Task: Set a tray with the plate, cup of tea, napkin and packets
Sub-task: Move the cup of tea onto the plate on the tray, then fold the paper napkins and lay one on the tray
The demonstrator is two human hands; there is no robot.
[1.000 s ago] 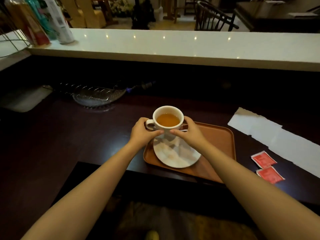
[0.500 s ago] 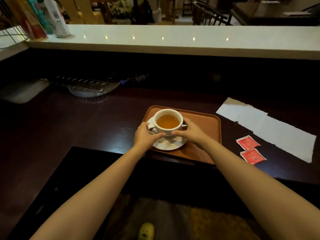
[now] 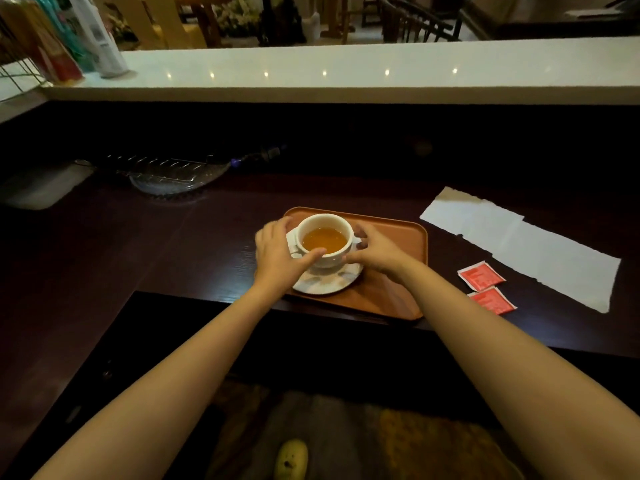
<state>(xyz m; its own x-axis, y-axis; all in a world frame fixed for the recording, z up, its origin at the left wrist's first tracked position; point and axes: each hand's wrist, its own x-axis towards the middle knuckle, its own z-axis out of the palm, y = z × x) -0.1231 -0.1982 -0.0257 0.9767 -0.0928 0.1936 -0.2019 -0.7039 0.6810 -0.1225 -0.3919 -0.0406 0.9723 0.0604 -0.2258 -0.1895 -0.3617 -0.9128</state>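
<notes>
The dark bench (image 3: 173,244) is carrying a brown tray (image 3: 391,268); a white napkin (image 3: 526,244) and two red packets (image 3: 486,287) are lying just right of it. On the tray's plate (image 3: 329,284) the teacup (image 3: 325,240) is sitting, with the left hand (image 3: 278,258) and right hand (image 3: 375,249) grasping its sides.

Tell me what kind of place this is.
Probably a cafe or restaurant service counter: a raised white bar top separates the dark work counter from a seating area with wooden chairs, and a cup of tea sits on a serving tray.
</notes>
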